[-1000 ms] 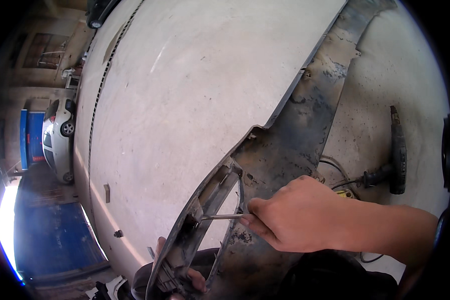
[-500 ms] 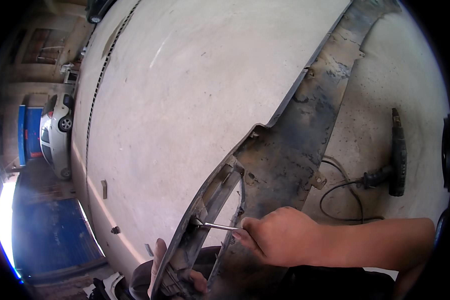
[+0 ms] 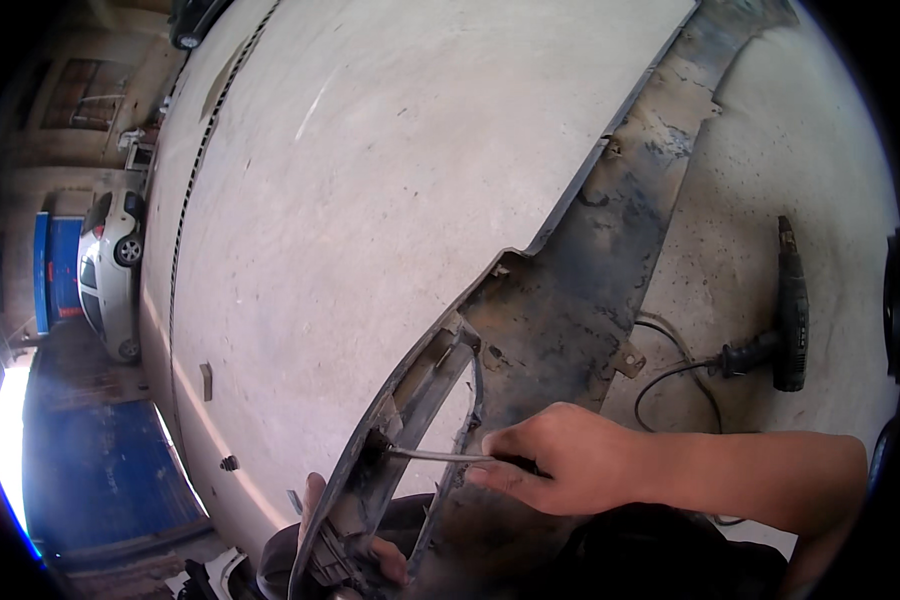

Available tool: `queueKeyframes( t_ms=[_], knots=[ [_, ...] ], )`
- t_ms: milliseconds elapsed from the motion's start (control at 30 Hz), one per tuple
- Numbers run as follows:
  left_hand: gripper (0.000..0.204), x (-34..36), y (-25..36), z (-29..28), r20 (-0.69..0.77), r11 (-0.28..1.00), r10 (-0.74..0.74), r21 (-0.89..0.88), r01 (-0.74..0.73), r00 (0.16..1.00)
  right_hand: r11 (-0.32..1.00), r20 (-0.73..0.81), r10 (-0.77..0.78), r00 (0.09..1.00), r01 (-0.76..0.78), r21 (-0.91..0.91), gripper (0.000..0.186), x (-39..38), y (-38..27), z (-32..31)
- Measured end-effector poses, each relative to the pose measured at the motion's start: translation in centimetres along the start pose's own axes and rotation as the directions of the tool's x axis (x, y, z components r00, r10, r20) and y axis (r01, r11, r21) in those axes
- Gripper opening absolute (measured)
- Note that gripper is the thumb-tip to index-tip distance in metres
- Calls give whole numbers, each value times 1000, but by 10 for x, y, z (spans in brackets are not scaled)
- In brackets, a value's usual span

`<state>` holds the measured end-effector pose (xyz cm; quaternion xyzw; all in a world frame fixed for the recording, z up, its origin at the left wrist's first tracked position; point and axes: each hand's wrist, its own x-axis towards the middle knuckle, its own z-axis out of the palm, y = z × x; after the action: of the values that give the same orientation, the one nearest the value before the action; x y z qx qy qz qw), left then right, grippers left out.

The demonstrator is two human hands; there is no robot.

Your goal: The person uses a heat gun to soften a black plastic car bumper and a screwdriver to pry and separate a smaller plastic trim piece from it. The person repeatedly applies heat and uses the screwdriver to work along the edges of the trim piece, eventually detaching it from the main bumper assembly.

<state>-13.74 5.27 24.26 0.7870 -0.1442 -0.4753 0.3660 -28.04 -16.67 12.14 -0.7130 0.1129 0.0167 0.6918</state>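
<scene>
A long, dirty dark car bumper panel (image 3: 570,300) runs from the top right down to the bottom centre, its inner side facing me. My right hand (image 3: 570,462) grips a screwdriver (image 3: 440,456) whose metal shaft points left into the frame of an opening near the panel's lower end. My left hand (image 3: 370,545) is below, mostly hidden behind the panel's lower edge; its fingers wrap around that edge and hold it.
Pale concrete floor (image 3: 350,200) fills most of the view. A dark power tool (image 3: 790,310) with a black cable (image 3: 670,375) lies on the floor at right. A white car (image 3: 110,270) and a blue door stand far left.
My right hand dropped lower and then shifted slightly right, keeping the screwdriver tip in the opening frame. The left hand stays on the panel's lower edge.
</scene>
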Motion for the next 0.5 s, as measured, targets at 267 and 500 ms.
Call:
queueKeyframes(
  t_ms=[267,500],
  knots=[
    [81,3,3,2,-1,1000,7,0,-7,1000,989,50,136,989,-139,41,56,6,-11,1],
    [79,2,0,-1,9,999,39,-15,-39,999,989,53,142,988,-143,21,57,12,-14,5]
  ],
)
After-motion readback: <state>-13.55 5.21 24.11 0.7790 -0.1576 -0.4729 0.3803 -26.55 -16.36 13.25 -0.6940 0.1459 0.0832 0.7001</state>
